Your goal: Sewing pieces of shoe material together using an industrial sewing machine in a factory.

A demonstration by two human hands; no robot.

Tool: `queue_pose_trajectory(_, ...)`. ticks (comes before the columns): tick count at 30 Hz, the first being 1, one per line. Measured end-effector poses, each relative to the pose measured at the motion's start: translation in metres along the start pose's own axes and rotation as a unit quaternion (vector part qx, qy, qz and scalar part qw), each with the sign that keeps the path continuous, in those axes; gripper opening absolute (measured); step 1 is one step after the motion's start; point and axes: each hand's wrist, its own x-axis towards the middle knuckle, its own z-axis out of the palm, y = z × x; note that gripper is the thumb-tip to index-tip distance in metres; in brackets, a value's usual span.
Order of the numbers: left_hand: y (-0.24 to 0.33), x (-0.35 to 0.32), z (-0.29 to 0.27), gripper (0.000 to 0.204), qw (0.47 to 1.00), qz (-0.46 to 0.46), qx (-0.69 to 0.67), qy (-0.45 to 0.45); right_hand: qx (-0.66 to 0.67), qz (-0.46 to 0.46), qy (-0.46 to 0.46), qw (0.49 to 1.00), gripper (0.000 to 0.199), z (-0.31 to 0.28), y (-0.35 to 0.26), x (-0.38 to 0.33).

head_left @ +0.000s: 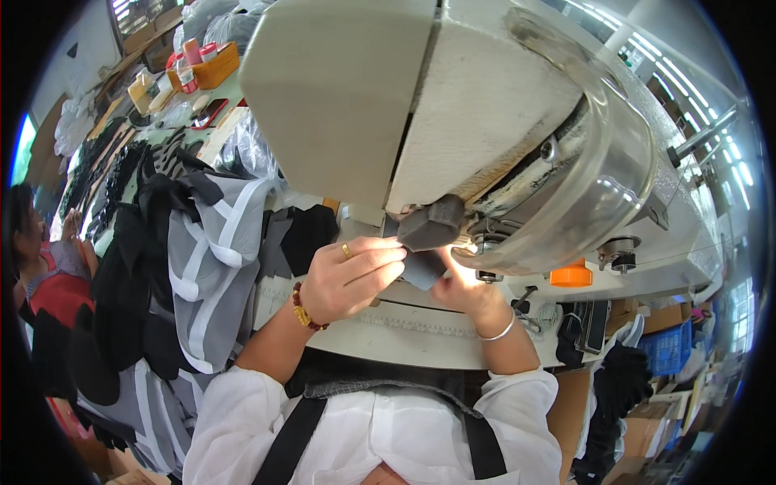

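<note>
A folded dark grey fabric piece point(432, 226) is beneath the head of a large cream sewing machine point(331, 89). My left hand point(349, 279), wearing a ring and a beaded bracelet, pinches its left edge with thumb and fingers together. A flatter grey flap point(423, 272) hangs below the fold, between my hands. At its right edge, my right hand point(473, 287) grips the material with the thumb in front; strong lamp light washes out its fingertips. The needle area is partly hidden by fabric and hand. A curved clear guard point(602, 186) arches over the machine's right side.
Grey and black fabric pieces with white strips point(214, 267) are heaped at my left. A ruler scale point(404, 317) runs along the machine table's front edge. An orange round part point(571, 274) sits right of my hands. Another person point(56, 275) is at far left.
</note>
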Motion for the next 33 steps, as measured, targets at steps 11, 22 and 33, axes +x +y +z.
queue_pose_trajectory(11,0.004,0.014,-0.007,0.018,0.998,-0.015,-0.004,-0.069,-0.322,-0.048,-0.063,0.943,0.022,0.018,0.082,-0.037)
queue_pose_trajectory(22,0.003,0.014,-0.005,0.015,0.996,-0.041,-0.03,-0.071,-0.255,-0.028,-0.057,0.965,0.021,0.006,0.084,-0.046)
queue_pose_trajectory(33,-0.007,0.002,0.002,0.014,0.996,-0.03,0.047,-0.067,-0.163,-0.009,-0.042,0.986,0.02,0.022,0.1,-0.034)
